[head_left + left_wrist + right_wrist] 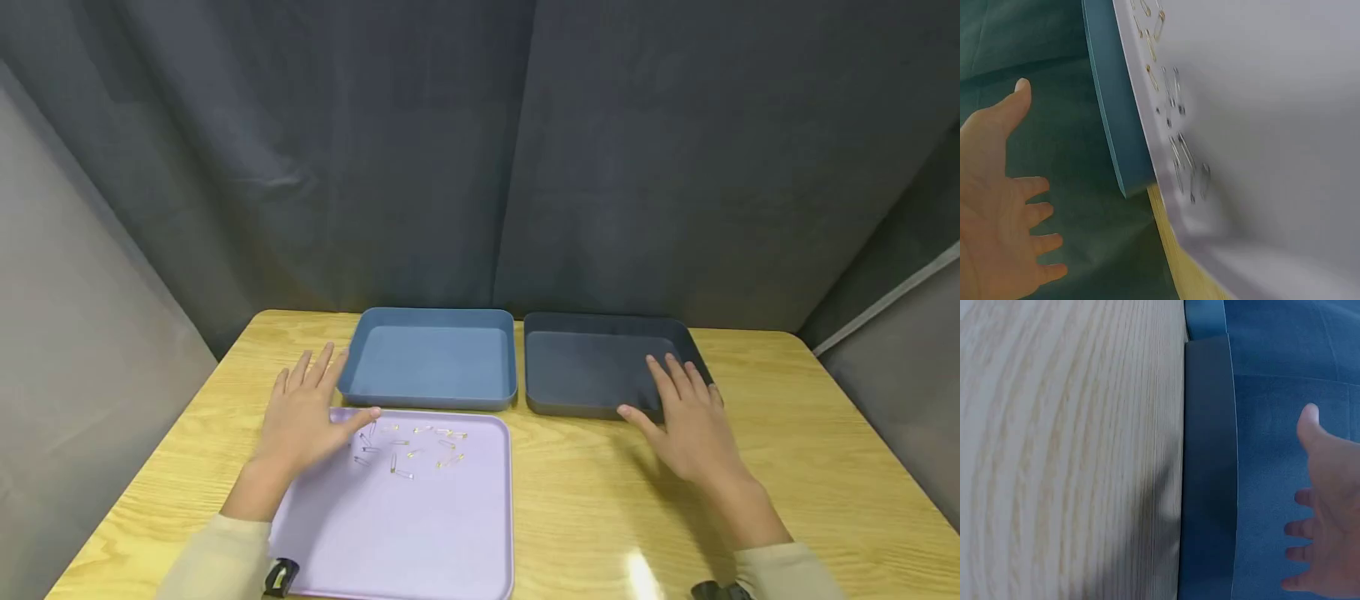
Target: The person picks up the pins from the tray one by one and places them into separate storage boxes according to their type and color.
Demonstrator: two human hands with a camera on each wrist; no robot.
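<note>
A lilac tray (420, 533) lies at the table's front with several small safety pins (408, 446) scattered near its far edge; the pins (1179, 156) show blurred in the left wrist view. My left hand (303, 417) hovers flat with fingers spread over the tray's far left corner, thumb near the pins, holding nothing. My right hand (686, 417) is spread open over the near right part of the dark grey tray (592, 333), also empty. A blue tray (431, 321) stands between the hands, empty.
The wooden table (787, 467) has bare surface to the right and left of the trays. Dark cloth curtains (480, 150) close the back and sides. The blue tray's wall (1116, 125) and the dark tray's wall (1207, 475) appear in the wrist views.
</note>
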